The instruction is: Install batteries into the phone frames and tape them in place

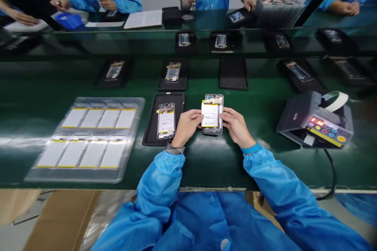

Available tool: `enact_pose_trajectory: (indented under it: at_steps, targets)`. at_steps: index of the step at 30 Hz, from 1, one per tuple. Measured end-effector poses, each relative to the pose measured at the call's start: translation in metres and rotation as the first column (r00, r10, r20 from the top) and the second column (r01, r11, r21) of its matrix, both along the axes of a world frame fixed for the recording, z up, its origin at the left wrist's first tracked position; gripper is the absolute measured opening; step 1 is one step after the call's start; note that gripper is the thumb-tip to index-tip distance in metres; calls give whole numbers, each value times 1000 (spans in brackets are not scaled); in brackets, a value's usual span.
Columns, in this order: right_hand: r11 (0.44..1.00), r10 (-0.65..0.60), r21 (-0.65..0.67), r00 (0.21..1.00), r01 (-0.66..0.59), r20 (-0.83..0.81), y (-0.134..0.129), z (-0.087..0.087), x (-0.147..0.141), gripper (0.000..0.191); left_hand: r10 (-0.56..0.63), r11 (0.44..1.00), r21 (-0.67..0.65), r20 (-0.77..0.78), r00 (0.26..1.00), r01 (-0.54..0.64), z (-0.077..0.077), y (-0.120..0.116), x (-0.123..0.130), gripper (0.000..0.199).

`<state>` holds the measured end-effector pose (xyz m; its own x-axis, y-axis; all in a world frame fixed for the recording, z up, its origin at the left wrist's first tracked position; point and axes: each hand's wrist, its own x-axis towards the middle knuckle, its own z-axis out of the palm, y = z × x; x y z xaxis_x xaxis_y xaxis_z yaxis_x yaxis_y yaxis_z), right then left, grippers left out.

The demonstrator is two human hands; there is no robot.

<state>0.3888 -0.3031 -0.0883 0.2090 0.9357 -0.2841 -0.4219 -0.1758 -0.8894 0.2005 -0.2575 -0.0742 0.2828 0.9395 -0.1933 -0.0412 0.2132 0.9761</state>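
A phone frame (pixel 213 130) lies on the green bench between my hands, with a white battery (pixel 209 115) over it, shifted slightly to the left. My left hand (pixel 187 124) pinches the battery's left edge between thumb and fingers. On the other side, my right hand (pixel 236 125) has its fingers closed on the right edge of the phone frame. Just left of my left hand, a second phone (pixel 166 121) with a white battery sits in a black tray (pixel 151 133).
A clear plastic tray (pixel 122 164) of several white batteries lies at the left. To the right stands a grey tape dispenser (pixel 294 119) with a cable. Black trays with phones line the belt (pixel 203 74) beyond, one without a phone (pixel 233 73). Co-workers sit opposite.
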Motion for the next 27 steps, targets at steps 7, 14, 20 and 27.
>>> enact_pose_trajectory:
  at_steps: [7,14,20,27]
  targets:
    - [1000,6,3,1000,-6,-10,-4,-7,0,43,-45,998,35,-130,991,50,-1,-5,0,34]
    - [1000,4,15,1000,-4,-30,-7,-3,-2,44,87,962,271,-238,967,-20,-8,-7,3,19]
    - [998,45,53,998,-43,-33,-7,0,0,44,51,992,120,-116,992,-37,-15,-3,1,42]
    - [992,16,124,996,-27,86,-8,-4,-4,47,-137,991,-8,22,990,137,-16,-6,6,42]
